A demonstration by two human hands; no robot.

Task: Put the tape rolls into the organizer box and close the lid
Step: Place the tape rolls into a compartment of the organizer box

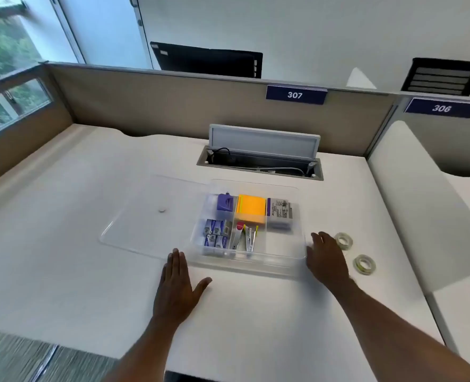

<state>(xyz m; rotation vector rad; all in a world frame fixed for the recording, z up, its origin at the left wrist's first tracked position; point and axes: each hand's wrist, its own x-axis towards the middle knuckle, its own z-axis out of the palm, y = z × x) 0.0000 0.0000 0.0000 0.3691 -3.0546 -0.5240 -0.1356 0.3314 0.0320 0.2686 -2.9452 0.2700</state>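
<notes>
A clear organizer box (255,264) stands open on the white desk, with staples, sticky notes and clips in its compartments; its front right compartment (283,242) has nothing in it. The clear lid (148,213) lies flat to the box's left. Two tape rolls rest on the desk right of the box, one farther (343,240) and one nearer (364,264). My right hand (328,257) hovers open between the box's right wall and the rolls, touching neither roll. My left hand (178,285) lies flat and open on the desk at the box's front left corner.
An open cable hatch (261,158) with its raised flap sits behind the box. Beige partition walls (173,106) bound the desk at the back and left. A white divider panel (421,205) rises at the right edge. The desk's front edge is near my elbows.
</notes>
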